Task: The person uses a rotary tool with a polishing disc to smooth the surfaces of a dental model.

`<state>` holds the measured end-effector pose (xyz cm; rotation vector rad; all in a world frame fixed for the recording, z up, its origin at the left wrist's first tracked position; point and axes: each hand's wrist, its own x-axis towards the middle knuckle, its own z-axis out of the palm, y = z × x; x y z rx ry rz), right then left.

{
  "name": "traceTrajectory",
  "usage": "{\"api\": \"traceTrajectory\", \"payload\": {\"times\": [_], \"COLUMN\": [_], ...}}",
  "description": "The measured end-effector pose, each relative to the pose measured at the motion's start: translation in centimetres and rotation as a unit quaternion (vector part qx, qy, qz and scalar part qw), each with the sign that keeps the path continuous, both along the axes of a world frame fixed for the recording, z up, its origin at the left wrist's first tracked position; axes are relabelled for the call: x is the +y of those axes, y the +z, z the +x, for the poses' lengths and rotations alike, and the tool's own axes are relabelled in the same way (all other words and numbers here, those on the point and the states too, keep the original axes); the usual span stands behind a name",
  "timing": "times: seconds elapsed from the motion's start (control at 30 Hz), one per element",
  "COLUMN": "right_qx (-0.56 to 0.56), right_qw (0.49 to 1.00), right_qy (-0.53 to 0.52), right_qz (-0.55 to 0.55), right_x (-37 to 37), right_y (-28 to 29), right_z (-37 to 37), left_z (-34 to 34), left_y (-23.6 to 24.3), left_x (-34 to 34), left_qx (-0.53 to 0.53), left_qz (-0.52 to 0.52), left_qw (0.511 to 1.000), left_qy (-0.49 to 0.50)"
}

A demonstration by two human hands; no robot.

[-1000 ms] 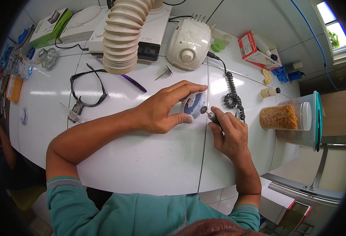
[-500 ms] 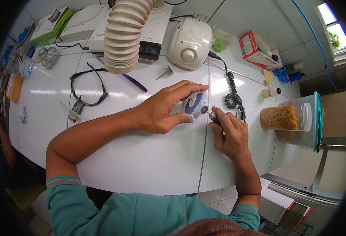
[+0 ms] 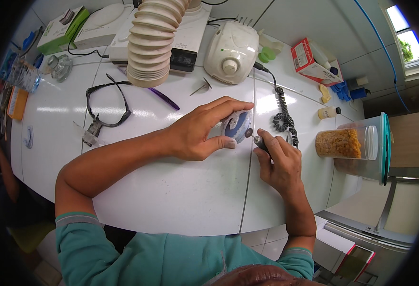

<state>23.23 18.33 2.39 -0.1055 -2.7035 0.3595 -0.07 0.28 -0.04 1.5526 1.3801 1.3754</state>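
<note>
My left hand grips a small blue and white dental cast between thumb and fingers, above the white table. In my right hand is a rotary handpiece, its dark tip pointing at the cast. A small round cutting disc on that tip sits at the cast's right edge; whether it touches I cannot tell. A coiled black cord runs from the white control box toward my right hand. Part of the cast is hidden behind my left fingers.
A ribbed suction hose hangs over the back of the table. Black safety glasses, a purple pen and a loose mounted disc lie left of the control box. Right are a jar of orange-yellow granules and a small bottle.
Hardly anything differs. Both hands keep their hold, and the cast and disc stay close together, with only a tiny shift of the view.
</note>
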Motion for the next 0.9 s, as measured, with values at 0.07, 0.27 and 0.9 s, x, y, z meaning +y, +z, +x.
{"api": "traceTrajectory", "payload": {"times": [0.07, 0.27, 0.9], "right_qx": [0.001, 0.0, -0.002], "right_qw": [1.0, 1.0, 1.0], "right_qy": [0.0, 0.002, 0.011], "right_qz": [-0.001, -0.007, 0.005], "right_x": [-0.02, 0.0, -0.04], "right_y": [0.0, -0.01, 0.04], "right_z": [-0.02, 0.03, 0.11], "left_z": [0.0, 0.02, 0.01], "left_y": [0.04, 0.23, 0.02], "left_x": [0.0, -0.09, -0.06], "left_qx": [-0.002, -0.003, 0.0], "left_qz": [0.0, -0.005, -0.014], "left_qw": [1.0, 1.0, 1.0], "left_qy": [-0.001, 0.0, 0.003]}}
